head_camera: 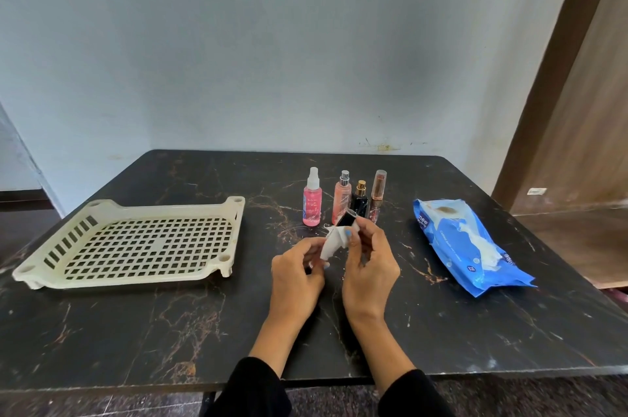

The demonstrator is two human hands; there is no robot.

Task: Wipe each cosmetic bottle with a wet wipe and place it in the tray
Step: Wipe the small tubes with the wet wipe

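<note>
R hand [368,267] grips small dark bottle [346,221]; L hand [296,275] pinches wet wipe [334,241] against it. Tray [136,275] holds nothing. Wipes pack [469,246] open, tissue poking out.

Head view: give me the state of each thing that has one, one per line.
Tray: empty, flat on the table.
Small dark bottle: held in the right hand, wet wipe against it.
Left hand: gripping the wet wipe.
Pink spray bottle: upright, capped.
Peach spray bottle: upright.
Black bottle: upright, gold cap.
Tall slim bottle: upright.
Wipes pack: open, wipe protruding.
</note>
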